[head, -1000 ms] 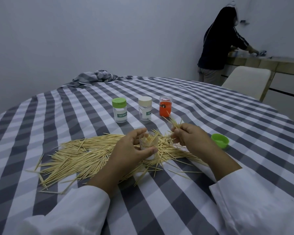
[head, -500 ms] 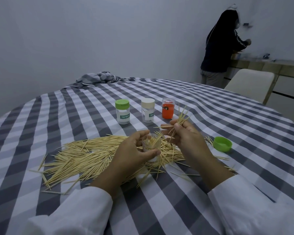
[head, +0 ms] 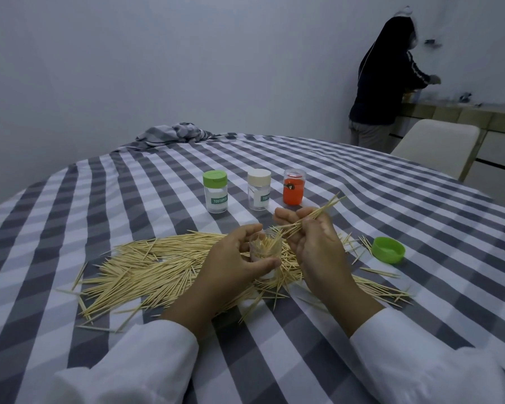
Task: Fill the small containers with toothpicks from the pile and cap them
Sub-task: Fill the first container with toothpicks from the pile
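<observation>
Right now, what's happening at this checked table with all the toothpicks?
A person in white sleeves is filling a small clear plastic container, gripped in the left hand, with a bundle of wooden toothpicks pinched in the right hand. The loose toothpick pile lies under the hands. A loose green cap waits to the right. Behind stand three capped containers: green-lidded, cream-lidded, orange.

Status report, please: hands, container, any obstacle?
Left hand grips open container. Right hand holds toothpick bundle above it. Green cap lies off. No obstacle.
</observation>
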A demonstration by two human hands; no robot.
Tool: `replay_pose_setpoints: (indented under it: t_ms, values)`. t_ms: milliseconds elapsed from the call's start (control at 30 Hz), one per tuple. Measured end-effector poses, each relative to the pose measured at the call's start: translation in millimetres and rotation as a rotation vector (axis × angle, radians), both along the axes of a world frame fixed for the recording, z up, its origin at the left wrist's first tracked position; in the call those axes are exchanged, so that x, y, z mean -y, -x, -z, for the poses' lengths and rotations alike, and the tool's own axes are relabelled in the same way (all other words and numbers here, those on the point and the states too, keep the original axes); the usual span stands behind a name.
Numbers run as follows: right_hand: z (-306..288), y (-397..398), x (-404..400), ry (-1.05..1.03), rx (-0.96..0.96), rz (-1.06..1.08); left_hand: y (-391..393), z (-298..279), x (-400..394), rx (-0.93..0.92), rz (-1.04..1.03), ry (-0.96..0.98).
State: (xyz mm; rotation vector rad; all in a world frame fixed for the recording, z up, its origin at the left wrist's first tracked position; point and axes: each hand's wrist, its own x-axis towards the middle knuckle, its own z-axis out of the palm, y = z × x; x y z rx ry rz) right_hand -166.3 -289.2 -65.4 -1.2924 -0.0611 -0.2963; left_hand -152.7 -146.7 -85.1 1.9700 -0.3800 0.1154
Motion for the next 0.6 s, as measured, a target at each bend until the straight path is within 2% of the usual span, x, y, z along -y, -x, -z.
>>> replay_pose_setpoints:
  t_ms: [133,400,600]
  values:
    - [-2.3,2.4,-3.0,0.007,-0.027,-0.034,-0.1,0.9,-0.2,-0.001,0.005,0.006]
    - [-0.9,7.6,-5.5,0.248,-0.077,-0.070,-1.2,2.2,-1.3,0.022,0.001,-0.003]
    - [-6.4,9.1,-6.2,0.366,-0.191,-0.082,-1.9,2.4,-1.2,0.018,0.000,-0.003]
